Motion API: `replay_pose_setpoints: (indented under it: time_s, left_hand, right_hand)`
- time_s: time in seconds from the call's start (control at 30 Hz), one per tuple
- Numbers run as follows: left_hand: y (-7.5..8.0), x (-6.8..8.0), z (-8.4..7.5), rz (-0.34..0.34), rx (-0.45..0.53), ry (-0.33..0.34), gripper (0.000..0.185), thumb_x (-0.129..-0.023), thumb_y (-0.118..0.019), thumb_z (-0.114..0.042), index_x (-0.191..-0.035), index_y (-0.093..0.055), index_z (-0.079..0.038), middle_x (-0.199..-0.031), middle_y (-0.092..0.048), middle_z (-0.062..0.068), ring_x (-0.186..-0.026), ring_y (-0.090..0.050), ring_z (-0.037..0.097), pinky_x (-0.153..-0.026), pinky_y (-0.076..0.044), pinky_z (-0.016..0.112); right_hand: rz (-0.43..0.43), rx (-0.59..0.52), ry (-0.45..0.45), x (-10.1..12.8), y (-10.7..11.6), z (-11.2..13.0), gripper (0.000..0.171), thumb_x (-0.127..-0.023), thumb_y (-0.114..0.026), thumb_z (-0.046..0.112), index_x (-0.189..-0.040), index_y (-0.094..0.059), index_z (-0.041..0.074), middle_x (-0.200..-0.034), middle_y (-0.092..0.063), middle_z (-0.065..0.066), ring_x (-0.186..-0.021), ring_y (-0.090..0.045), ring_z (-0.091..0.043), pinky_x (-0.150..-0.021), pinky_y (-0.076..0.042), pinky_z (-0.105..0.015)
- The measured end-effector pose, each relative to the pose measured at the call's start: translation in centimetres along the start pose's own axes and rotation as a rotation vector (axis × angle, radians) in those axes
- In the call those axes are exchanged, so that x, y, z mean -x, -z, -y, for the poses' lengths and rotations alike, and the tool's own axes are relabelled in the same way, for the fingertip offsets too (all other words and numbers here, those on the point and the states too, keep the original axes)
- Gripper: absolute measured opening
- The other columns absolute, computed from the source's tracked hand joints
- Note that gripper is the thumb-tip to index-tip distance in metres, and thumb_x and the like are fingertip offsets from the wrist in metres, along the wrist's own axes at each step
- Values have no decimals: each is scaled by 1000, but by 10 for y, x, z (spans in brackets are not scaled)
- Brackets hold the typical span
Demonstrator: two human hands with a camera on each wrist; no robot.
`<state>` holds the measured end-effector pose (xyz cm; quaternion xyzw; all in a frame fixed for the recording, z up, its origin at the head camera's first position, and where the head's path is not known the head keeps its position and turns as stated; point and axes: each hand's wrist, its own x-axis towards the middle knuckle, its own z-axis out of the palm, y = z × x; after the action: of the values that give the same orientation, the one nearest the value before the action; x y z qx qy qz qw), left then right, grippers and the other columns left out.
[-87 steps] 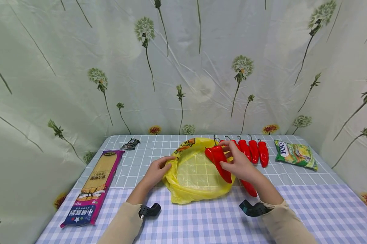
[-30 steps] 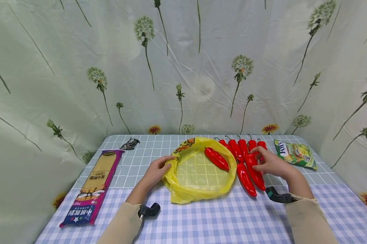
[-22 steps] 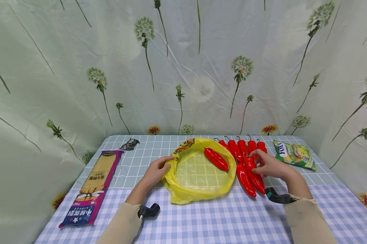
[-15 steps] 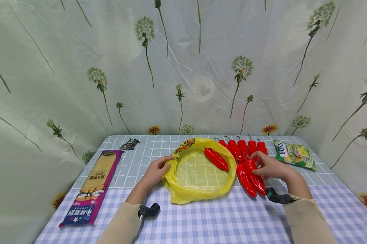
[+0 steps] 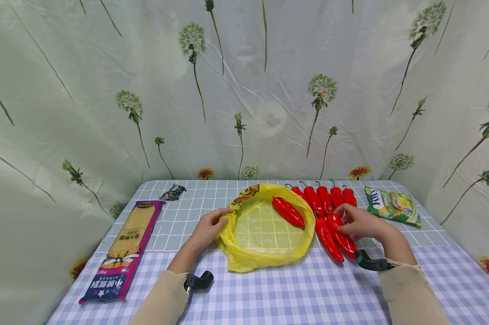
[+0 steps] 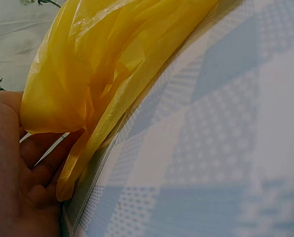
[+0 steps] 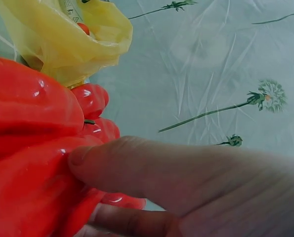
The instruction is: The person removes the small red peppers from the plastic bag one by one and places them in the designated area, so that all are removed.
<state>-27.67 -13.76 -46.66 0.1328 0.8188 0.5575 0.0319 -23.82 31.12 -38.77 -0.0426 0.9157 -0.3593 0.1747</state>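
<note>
My left hand (image 5: pixel 208 230) grips the left rim of a yellow plastic bag (image 5: pixel 265 262), which lies with its mouth spread wide. In the left wrist view, the fingers are around a fold of the bag's film (image 6: pixel 82 74). Inside the bag is one red pepper (image 5: pixel 288 212). Right of the bag, my right hand (image 5: pixel 360 222) pinches another red pepper (image 5: pixel 342 237) near its stem end, thumb pressed on its skin in the right wrist view. A second pepper (image 5: pixel 327 239) lies alongside it.
Behind these, several red peppers (image 5: pixel 324 198) lie in a row. A green snack packet (image 5: pixel 392 206) is at the back right. On the left are a long pasta packet (image 5: pixel 124 248) and a small black wrapper (image 5: pixel 173 192). A printed curtain (image 5: pixel 244 90) hangs behind the table.
The pepper held over the bag earlier now lies on the table right of it, the right hand still on it. In the last half second it shifted slightly rightward. The left hand stays put.
</note>
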Motion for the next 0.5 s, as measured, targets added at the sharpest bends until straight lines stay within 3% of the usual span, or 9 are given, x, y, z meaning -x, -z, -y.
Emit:
replay_pose_setpoints:
  time_s: [0.13, 0.5]
  left_hand:
    - [0, 0, 0, -2, 2, -3, 32, -102, -56, -19, -134, -64, -18, -143, -59, 9, -123, -59, 23, -99, -53, 31]
    - [-1, 2, -4, -11, 13, 9, 33, -102, -57, -20, -134, -64, -17, -142, -59, 9, -123, -59, 23, -100, -53, 37]
  right_hand:
    - [-1, 20, -9, -1, 0, -1, 54, -84, -77, 17, -126, -47, 1, -93, -60, -11, -81, -59, -22, -66, -62, -36]
    - [12, -9, -25, -1, -3, -2, 50, -85, -76, 16, -124, -48, 1, -96, -58, -12, -84, -60, -22, -69, -63, -37]
